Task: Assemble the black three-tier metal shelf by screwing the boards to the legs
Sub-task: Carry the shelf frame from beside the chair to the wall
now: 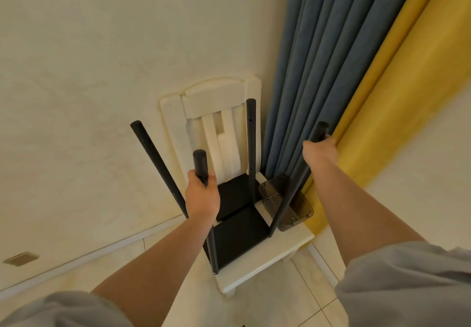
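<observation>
Our left hand (202,194), centre of frame, is wrapped around the near-left black round metal leg (204,171), fingers curled round it just below its capped top. Our right hand (319,148), right of centre and higher, grips the near-right black metal leg (288,199) close to its top end, thumb and fingers closed on the tube.

Both legs run down to the black rectangular metal shelf board (239,235), which sits flat on the seat of the white wooden chair (267,260) in the lower centre. Two more black legs rise from the board: far-left leg (158,166) leaning toward the left of the frame, far-right leg (251,143) nearly upright against the chair back. All four point up, so the frame is standing on the board.

Just right of the board on the seat: a translucent smoky plastic tray (293,214) with small screws in it. Behind, right half of frame: blue pleated curtain (318,72) and yellow curtain (397,84). Cream wall (102,72) on the left, pale tiled floor (280,301) at the bottom.
</observation>
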A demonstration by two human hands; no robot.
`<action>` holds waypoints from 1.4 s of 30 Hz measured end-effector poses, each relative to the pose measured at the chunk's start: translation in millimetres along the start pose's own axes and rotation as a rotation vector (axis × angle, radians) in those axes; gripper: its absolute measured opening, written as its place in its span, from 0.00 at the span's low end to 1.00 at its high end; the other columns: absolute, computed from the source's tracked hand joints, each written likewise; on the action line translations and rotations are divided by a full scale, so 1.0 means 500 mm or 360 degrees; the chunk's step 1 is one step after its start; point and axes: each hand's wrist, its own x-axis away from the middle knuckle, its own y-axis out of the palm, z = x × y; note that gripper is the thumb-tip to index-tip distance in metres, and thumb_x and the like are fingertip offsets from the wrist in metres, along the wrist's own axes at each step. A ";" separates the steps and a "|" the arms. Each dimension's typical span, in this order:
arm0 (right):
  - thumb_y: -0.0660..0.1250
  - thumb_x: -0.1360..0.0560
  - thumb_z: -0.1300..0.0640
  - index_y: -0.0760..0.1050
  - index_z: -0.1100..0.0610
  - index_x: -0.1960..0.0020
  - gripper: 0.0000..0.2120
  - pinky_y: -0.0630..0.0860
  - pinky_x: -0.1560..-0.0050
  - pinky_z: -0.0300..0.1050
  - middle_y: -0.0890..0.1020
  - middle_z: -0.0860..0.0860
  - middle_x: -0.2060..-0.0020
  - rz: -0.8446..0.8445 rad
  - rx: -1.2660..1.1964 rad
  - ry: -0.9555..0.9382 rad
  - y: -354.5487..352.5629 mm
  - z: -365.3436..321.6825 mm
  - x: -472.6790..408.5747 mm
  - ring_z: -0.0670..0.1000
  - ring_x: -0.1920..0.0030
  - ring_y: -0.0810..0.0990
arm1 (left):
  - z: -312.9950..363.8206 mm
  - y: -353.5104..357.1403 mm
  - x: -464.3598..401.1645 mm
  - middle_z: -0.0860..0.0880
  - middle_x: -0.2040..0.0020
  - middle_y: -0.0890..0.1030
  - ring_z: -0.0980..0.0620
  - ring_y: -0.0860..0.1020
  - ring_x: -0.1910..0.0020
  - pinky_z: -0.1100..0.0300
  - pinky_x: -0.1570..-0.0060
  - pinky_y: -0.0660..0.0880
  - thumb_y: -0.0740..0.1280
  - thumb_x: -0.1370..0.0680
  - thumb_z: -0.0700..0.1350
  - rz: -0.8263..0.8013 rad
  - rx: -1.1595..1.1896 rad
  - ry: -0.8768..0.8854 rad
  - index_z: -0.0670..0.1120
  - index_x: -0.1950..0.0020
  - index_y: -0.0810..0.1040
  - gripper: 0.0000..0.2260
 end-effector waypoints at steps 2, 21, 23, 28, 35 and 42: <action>0.62 0.23 0.58 0.64 0.58 0.31 0.21 0.73 0.50 0.49 0.75 0.58 0.39 0.0020 -0.0015 -0.0045 0.002 0.003 -0.003 0.60 0.42 0.75 | -0.001 0.000 -0.001 0.48 0.63 0.75 0.49 0.75 0.67 0.56 0.68 0.73 0.60 0.19 0.48 -0.0025 -0.0044 0.0014 0.48 0.47 0.67 0.06; 0.66 0.23 0.58 0.68 0.57 0.34 0.19 0.74 0.46 0.50 0.76 0.58 0.41 -0.0134 0.0192 -0.0426 -0.014 0.033 0.106 0.58 0.41 0.75 | -0.045 -0.085 0.064 0.49 0.48 0.73 0.51 0.74 0.56 0.58 0.54 0.72 0.66 0.22 0.49 0.0193 -0.0394 0.0333 0.43 0.40 0.73 0.14; 0.66 0.23 0.57 0.69 0.57 0.35 0.18 0.75 0.45 0.51 0.77 0.57 0.42 -0.0125 0.0207 -0.0477 -0.006 0.038 0.126 0.58 0.41 0.76 | -0.048 -0.105 0.067 0.50 0.49 0.74 0.51 0.74 0.54 0.58 0.53 0.71 0.67 0.23 0.48 0.0223 -0.0351 0.0316 0.43 0.40 0.73 0.14; 0.66 0.24 0.55 0.69 0.57 0.36 0.18 0.76 0.46 0.54 0.79 0.57 0.44 -0.0067 0.0371 -0.0696 0.030 0.024 0.196 0.59 0.43 0.78 | -0.078 -0.175 0.064 0.51 0.52 0.74 0.51 0.74 0.53 0.58 0.53 0.70 0.68 0.23 0.46 0.0290 -0.0205 0.0241 0.44 0.42 0.72 0.12; 0.66 0.24 0.51 0.70 0.60 0.38 0.19 0.77 0.50 0.52 0.80 0.58 0.48 -0.0133 0.0608 -0.1070 0.107 -0.017 0.319 0.58 0.48 0.80 | -0.145 -0.326 0.022 0.48 0.53 0.77 0.47 0.77 0.54 0.51 0.52 0.76 0.68 0.23 0.46 0.0368 -0.0152 0.0100 0.45 0.44 0.72 0.10; 0.66 0.24 0.50 0.70 0.61 0.40 0.18 0.74 0.55 0.48 0.79 0.58 0.49 -0.0316 0.0648 -0.1080 0.242 -0.053 0.502 0.58 0.48 0.78 | -0.248 -0.544 -0.012 0.49 0.51 0.76 0.49 0.76 0.53 0.57 0.54 0.73 0.68 0.23 0.45 0.0366 -0.0094 0.0054 0.43 0.39 0.72 0.15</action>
